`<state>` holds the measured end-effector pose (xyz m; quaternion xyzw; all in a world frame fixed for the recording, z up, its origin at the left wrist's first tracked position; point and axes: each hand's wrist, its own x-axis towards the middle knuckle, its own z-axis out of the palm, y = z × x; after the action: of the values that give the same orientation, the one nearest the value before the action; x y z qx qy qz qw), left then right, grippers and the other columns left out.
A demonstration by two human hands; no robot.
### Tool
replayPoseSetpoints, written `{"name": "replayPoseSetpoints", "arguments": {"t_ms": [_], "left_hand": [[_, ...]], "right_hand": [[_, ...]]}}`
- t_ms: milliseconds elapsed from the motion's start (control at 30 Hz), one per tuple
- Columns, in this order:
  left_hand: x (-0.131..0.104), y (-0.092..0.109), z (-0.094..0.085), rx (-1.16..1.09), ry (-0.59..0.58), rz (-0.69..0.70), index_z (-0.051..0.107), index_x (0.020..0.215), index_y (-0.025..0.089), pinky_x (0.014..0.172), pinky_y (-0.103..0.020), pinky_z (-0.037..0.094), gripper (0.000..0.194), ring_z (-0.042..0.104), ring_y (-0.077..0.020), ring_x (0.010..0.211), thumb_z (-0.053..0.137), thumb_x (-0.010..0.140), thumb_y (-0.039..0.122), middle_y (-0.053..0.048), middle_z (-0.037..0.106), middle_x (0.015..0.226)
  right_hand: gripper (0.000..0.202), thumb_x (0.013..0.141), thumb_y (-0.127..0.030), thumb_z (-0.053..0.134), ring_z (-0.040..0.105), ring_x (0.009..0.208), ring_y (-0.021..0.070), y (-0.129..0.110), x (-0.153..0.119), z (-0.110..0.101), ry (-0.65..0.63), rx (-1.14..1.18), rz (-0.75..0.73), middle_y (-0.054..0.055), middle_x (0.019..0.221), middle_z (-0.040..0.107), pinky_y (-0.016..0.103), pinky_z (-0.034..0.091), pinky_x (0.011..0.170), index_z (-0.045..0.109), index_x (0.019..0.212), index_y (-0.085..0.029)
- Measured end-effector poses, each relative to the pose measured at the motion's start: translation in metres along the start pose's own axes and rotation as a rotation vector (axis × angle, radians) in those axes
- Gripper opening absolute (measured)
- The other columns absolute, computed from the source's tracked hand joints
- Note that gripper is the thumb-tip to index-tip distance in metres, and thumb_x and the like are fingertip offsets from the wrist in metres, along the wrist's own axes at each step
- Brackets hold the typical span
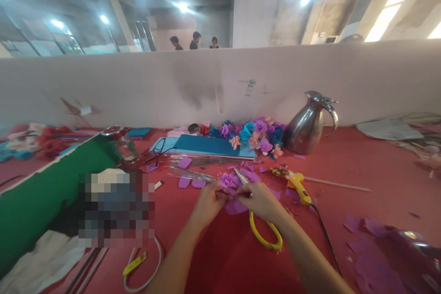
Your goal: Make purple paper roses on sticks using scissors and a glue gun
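Near the middle of the red table, my left hand [211, 200] and my right hand [258, 197] face each other with fingertips pinched on a purple petal piece [236, 206]. Just above the fingers is a purple paper flower [228, 180]. Scissors with yellow handles [263, 239] lie under my right hand, their blades pointing up and left past it. More purple petals [184, 162] lie to the left, beside thin clear-wrapped wires [193, 174]. A yellow glue gun [299, 187] rests to the right, its cord running toward the near edge.
Behind stand a steel jug [306, 124], a heap of colourful paper flowers [260, 133], blue sheets [206, 144], eyeglasses [158, 151] and a glass jar [126, 147]. A green board [44, 193] is left; purple scraps [374, 257] lie right. People are beyond the partition [144, 87].
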<state>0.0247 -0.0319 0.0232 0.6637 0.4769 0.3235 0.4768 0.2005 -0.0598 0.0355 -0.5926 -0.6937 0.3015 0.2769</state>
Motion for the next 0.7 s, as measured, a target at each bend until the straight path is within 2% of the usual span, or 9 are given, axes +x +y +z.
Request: {"name": "replayPoseSetpoints", "arguments": {"t_ms": [100, 200, 300, 400, 533, 700], "left_hand": [[0.000, 0.002, 0.000, -0.126, 0.083, 0.009, 0.055, 0.083, 0.019, 0.051, -0.023, 0.032, 0.025, 0.039, -0.0096, 0.051, 0.061, 0.075, 0.042, 0.003, 0.053, 0.069], [-0.001, 0.005, -0.001, -0.313, 0.189, 0.028, 0.051, 0.088, 0.021, 0.051, -0.022, 0.030, 0.035, 0.033, -0.0094, 0.052, 0.050, 0.083, 0.055, 0.006, 0.044, 0.065], [-0.003, 0.005, 0.001, -0.475, 0.238, 0.029, 0.054, 0.084, 0.019, 0.052, -0.022, 0.030, 0.036, 0.032, -0.0092, 0.053, 0.054, 0.083, 0.055, 0.006, 0.038, 0.060], [-0.005, 0.006, 0.006, -0.669, 0.191, -0.021, 0.059, 0.081, 0.017, 0.055, -0.020, 0.033, 0.033, 0.036, -0.0083, 0.055, 0.063, 0.079, 0.050, 0.005, 0.042, 0.062], [-0.006, 0.007, 0.017, -0.869, 0.125, -0.083, 0.062, 0.077, 0.015, 0.055, -0.019, 0.035, 0.029, 0.039, -0.0069, 0.056, 0.072, 0.073, 0.042, 0.002, 0.053, 0.068], [-0.003, 0.002, 0.027, -0.966, 0.171, -0.078, 0.063, 0.074, 0.016, 0.070, -0.019, 0.042, 0.023, 0.051, -0.0089, 0.071, 0.077, 0.069, 0.034, 0.001, 0.058, 0.074]], "right_hand": [[0.023, 0.073, -0.023, 0.052, 0.052, 0.056, 0.0132, -0.004, 0.008, -0.003, 0.148, 0.131, 0.079, -0.003, 0.055, 0.058, 0.022, 0.033, 0.055, 0.074, 0.070, -0.018], [0.029, 0.072, -0.040, 0.058, 0.042, 0.048, 0.0112, -0.009, 0.015, 0.000, 0.350, 0.539, 0.205, -0.004, 0.049, 0.050, 0.023, 0.029, 0.049, 0.071, 0.068, -0.015], [0.031, 0.058, -0.045, 0.072, 0.037, 0.045, 0.0086, -0.011, 0.018, 0.011, 0.467, 0.958, 0.299, -0.005, 0.046, 0.048, 0.022, 0.027, 0.046, 0.068, 0.060, -0.014], [0.031, 0.047, -0.041, 0.081, 0.041, 0.047, 0.0080, -0.009, 0.017, 0.020, 0.545, 1.199, 0.345, -0.004, 0.048, 0.052, 0.021, 0.031, 0.046, 0.068, 0.057, -0.014], [0.030, 0.043, -0.036, 0.086, 0.045, 0.049, 0.0088, -0.010, 0.013, 0.020, 0.592, 1.355, 0.350, -0.001, 0.053, 0.059, 0.022, 0.035, 0.048, 0.071, 0.057, -0.015], [0.028, 0.046, -0.036, 0.085, 0.049, 0.051, 0.0099, -0.022, 0.008, 0.017, 0.582, 1.373, 0.322, 0.000, 0.057, 0.066, 0.023, 0.040, 0.052, 0.075, 0.064, -0.016]]}}
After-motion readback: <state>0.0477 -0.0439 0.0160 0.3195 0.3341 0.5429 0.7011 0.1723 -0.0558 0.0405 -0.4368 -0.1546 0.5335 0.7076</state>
